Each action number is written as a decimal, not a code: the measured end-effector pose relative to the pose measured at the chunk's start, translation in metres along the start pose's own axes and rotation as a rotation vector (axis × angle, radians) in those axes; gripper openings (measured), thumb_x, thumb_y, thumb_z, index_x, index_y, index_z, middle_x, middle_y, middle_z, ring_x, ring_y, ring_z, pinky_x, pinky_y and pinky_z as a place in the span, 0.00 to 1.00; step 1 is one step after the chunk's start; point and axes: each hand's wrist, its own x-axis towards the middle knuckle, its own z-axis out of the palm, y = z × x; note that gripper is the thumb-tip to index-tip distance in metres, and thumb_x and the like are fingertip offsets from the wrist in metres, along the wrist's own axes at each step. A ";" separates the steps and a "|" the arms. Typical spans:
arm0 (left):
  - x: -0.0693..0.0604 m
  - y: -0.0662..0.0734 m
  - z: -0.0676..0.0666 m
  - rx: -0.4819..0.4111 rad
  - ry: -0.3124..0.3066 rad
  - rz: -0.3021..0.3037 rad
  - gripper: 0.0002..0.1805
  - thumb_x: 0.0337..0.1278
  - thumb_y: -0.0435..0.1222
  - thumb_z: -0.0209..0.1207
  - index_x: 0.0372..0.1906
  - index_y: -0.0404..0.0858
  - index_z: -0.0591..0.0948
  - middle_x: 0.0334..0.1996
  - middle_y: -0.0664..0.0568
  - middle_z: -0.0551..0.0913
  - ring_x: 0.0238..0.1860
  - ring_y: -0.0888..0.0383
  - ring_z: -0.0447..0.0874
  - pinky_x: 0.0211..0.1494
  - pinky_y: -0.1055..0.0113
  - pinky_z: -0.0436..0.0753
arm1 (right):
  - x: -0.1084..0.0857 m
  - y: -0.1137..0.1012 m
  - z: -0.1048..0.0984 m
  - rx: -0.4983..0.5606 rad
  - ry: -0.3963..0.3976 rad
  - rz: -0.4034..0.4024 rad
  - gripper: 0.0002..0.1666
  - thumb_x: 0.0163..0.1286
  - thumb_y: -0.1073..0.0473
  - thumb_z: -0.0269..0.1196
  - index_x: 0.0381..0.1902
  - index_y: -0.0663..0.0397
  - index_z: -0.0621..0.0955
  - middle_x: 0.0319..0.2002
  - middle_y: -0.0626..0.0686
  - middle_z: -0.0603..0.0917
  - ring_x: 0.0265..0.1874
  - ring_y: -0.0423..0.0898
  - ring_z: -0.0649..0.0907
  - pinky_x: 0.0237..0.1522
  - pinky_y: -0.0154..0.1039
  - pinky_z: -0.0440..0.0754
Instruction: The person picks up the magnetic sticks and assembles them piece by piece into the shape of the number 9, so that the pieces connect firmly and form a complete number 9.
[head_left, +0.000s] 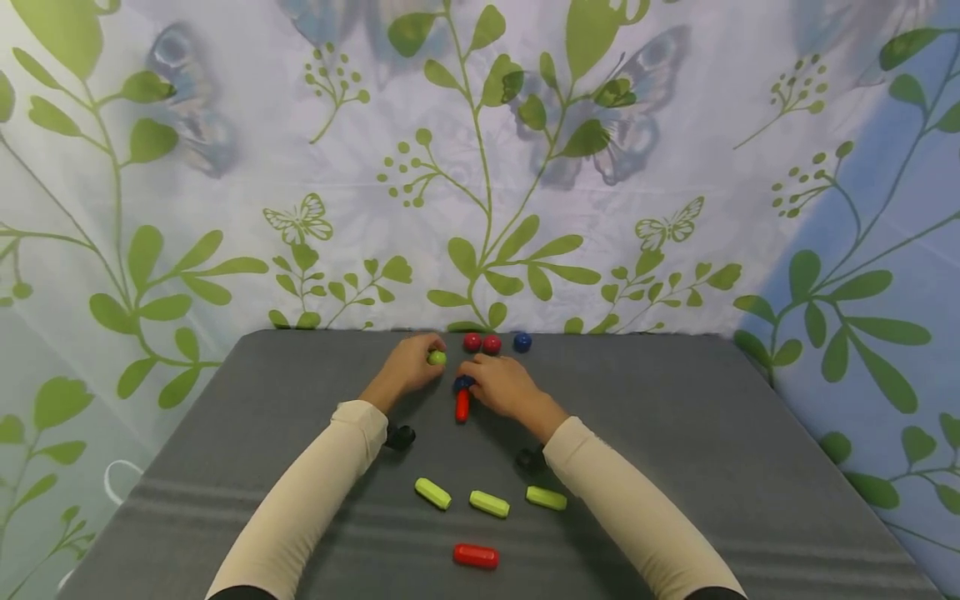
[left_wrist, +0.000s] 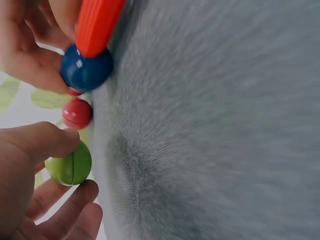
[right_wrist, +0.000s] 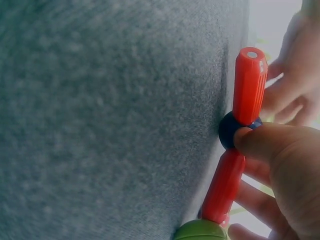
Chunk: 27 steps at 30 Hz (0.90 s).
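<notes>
My left hand holds a green ball between thumb and fingers, at the far part of the table. Just right of it, my right hand pinches a dark blue ball. A red rod sticks out from this ball toward the near side. The right wrist view shows a second red rod joined to the blue ball, running under my right hand. At its far end sits another green ball, cut off by the frame. The head view hides that second rod and ball.
Behind the hands lie two red balls and a blue ball. Three yellow-green rods and a red rod lie nearer on the grey table. A patterned cloth hangs behind the table.
</notes>
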 end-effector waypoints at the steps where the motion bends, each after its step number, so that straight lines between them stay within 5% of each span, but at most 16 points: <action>1: -0.005 0.001 -0.001 -0.013 -0.004 0.011 0.16 0.60 0.33 0.67 0.52 0.36 0.82 0.46 0.47 0.85 0.41 0.51 0.81 0.48 0.54 0.79 | 0.000 0.000 0.000 0.010 -0.007 0.005 0.18 0.68 0.59 0.70 0.55 0.42 0.83 0.47 0.49 0.82 0.35 0.49 0.84 0.41 0.45 0.82; 12: -0.070 0.027 0.000 -0.186 -0.104 0.106 0.14 0.58 0.34 0.71 0.47 0.40 0.81 0.41 0.54 0.83 0.36 0.60 0.83 0.38 0.62 0.82 | -0.002 0.004 -0.001 0.095 -0.049 0.053 0.18 0.70 0.61 0.67 0.57 0.42 0.82 0.48 0.49 0.81 0.37 0.46 0.82 0.39 0.44 0.82; 19: -0.084 0.039 0.011 -0.138 -0.126 0.213 0.13 0.57 0.35 0.72 0.43 0.40 0.80 0.37 0.54 0.79 0.32 0.63 0.78 0.35 0.64 0.79 | -0.001 0.003 -0.003 0.122 -0.049 0.067 0.18 0.71 0.63 0.66 0.56 0.43 0.82 0.46 0.49 0.80 0.34 0.45 0.79 0.37 0.44 0.81; 27: -0.090 0.043 0.014 -0.087 -0.083 0.227 0.14 0.54 0.36 0.74 0.40 0.41 0.80 0.33 0.55 0.78 0.29 0.63 0.74 0.33 0.65 0.77 | 0.001 0.000 -0.005 0.125 -0.048 0.050 0.18 0.70 0.63 0.66 0.56 0.43 0.82 0.45 0.49 0.80 0.33 0.45 0.78 0.36 0.43 0.81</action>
